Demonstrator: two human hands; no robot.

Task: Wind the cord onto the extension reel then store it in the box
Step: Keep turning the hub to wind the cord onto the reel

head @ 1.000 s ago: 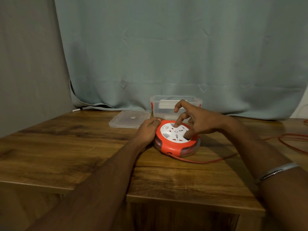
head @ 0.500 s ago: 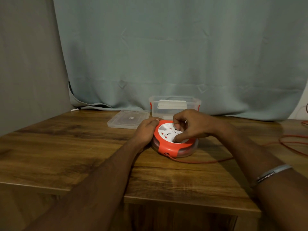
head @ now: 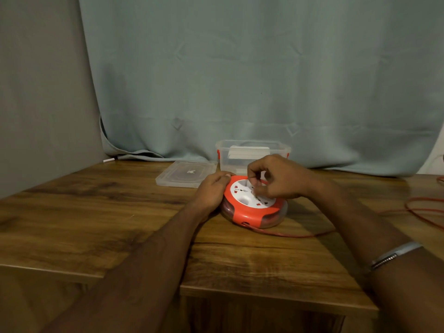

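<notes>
Lid (head: pixel 186 173): A clear plastic lid lies flat on the wooden table (head: pixel 96 212), just beyond and to the left of the left hand's fingertips, off the box so the opening stays free.
Left hand (head: pixel 211 191): The fingers curl against the left rim of the reel, thumb lying along its top edge, pressing rather than gripping it; judged, this braces the housing so it does not spin with the winding.
Extension reel (head: pixel 253 204): The round orange-and-white reel sits flat on the table between the two hands, its socket face up under the right fingertips.
Right hand (head: pixel 280 177): The fingers are bunched and bent down onto the white socket face, apparently pinching a small knob or recess there; what exactly they clasp cannot be told. Judged, this is the winding turn in progress.
Box (head: pixel 252 153): An open clear box with orange clips stands just behind the right knuckles, near enough for a short lift once winding ends; something pale inside may take up room.
Cord (head: pixel 300 234): The orange cord leaves the reel's near edge below the right palm and trails right to loose loops (head: pixel 425 210) well apart from both hands. Much cord is judged still unwound and could snag at the table edge.
</notes>
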